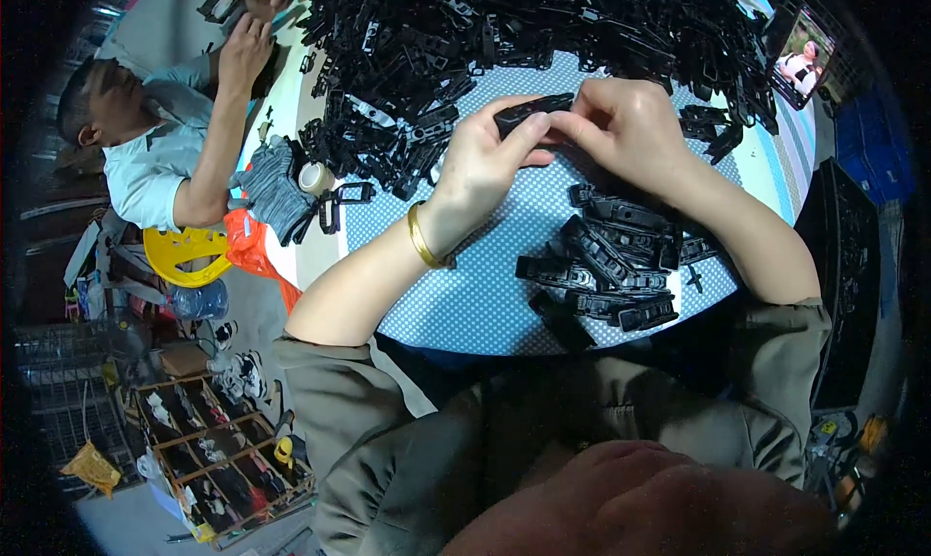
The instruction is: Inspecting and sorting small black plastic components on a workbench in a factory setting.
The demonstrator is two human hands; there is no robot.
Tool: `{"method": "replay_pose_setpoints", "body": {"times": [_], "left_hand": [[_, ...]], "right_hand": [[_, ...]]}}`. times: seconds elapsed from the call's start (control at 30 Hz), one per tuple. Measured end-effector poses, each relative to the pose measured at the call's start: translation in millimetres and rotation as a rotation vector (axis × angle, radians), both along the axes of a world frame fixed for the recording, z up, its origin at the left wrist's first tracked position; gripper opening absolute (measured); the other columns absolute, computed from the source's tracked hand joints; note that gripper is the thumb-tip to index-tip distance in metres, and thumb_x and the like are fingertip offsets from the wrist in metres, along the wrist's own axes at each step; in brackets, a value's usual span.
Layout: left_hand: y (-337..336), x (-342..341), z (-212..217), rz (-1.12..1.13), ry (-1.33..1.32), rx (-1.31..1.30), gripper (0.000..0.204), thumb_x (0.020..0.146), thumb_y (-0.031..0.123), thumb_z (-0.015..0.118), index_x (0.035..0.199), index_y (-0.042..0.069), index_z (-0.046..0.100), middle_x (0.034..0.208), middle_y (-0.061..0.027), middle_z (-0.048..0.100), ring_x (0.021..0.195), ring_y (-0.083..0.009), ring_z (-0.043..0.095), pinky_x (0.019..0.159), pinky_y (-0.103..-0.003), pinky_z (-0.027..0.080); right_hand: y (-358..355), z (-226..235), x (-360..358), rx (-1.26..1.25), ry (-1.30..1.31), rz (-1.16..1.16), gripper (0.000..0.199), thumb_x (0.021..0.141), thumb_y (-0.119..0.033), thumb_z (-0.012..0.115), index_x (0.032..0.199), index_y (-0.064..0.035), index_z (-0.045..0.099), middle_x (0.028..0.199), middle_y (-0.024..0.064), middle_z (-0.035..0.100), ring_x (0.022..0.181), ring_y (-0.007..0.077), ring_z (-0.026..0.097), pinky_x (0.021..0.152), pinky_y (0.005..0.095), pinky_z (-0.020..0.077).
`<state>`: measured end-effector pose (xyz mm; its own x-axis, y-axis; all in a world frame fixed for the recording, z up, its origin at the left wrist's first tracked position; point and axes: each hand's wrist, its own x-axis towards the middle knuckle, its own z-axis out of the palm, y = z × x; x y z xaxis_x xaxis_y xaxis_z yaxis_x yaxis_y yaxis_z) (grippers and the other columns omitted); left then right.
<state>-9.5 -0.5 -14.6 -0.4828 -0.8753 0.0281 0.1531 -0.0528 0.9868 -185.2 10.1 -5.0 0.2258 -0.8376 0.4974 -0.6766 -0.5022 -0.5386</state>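
Observation:
My left hand (475,163), with a gold bangle at the wrist, is closed around a long black plastic part (524,117) above the patterned tabletop. At the right end of that part, my right hand (635,129) is closed, thumb and fingertips pinched together against it. Its fingertips partly hide that end, so any smaller piece between them does not show. Below my right forearm lies a small heap of similar black parts (611,260), near the table's front edge. A much larger pile of black plastic parts (543,23) spreads across the far side, beyond both hands.
At the left, another person (145,149) sits at the table, hands raised over it. Grey gloves (276,190) and a tape roll (313,178) lie left of my hands. A lit phone (805,60) stands at the far right. A yellow stool (179,255) is on the floor.

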Motion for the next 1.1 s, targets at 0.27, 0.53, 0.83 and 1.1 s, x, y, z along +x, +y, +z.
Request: {"method": "replay_pose_setpoints", "body": {"times": [0.27,0.53,0.83,1.1], "left_hand": [[2.7,1.2,0.9,-0.176,-0.067,0.092,0.022,0.086,0.019,0.053,0.089,-0.002,0.052,0.073,-0.0026,0.054,0.060,-0.0071,0.052,0.055,-0.019,0.043],[-0.3,-0.5,1.0,-0.046,-0.076,0.132,0.022,0.085,0.015,0.054,0.092,-0.005,0.051,0.072,-0.0055,0.054,0.058,-0.0090,0.054,0.049,-0.021,0.048],[0.3,-0.6,2.7,-0.113,-0.024,0.238,0.025,0.090,0.022,0.045,0.086,-0.002,0.053,0.068,-0.0071,0.058,0.057,-0.0118,0.056,0.057,-0.021,0.049],[-3.9,1.1,4.9,0.039,0.045,0.276,0.033,0.087,0.011,0.050,0.113,-0.009,0.044,0.082,-0.0119,0.059,0.068,-0.0149,0.061,0.063,-0.021,0.052]], "right_hand": [[-50.4,5.4,-63.2,-0.170,-0.065,-0.109,0.025,0.076,-0.027,0.065,0.089,-0.0057,0.065,0.071,0.0058,0.061,0.063,0.0120,0.057,0.057,0.0251,0.0459],[-61.6,6.6,-50.7,-0.364,0.527,-0.305,0.028,0.069,-0.021,0.066,0.095,-0.0089,0.063,0.085,0.0063,0.061,0.080,0.0223,0.057,0.069,0.0331,0.0479],[-57.9,12.3,-46.3,-0.430,0.618,-0.398,0.028,0.067,-0.014,0.064,0.094,-0.0068,0.060,0.083,0.0056,0.061,0.077,0.0204,0.059,0.063,0.0302,0.0494],[-43.3,24.1,-40.8,-0.017,-0.302,-0.109,0.023,0.070,-0.013,0.061,0.088,0.0005,0.054,0.073,0.0148,0.058,0.065,0.0314,0.058,0.060,0.0346,0.0480]]}}
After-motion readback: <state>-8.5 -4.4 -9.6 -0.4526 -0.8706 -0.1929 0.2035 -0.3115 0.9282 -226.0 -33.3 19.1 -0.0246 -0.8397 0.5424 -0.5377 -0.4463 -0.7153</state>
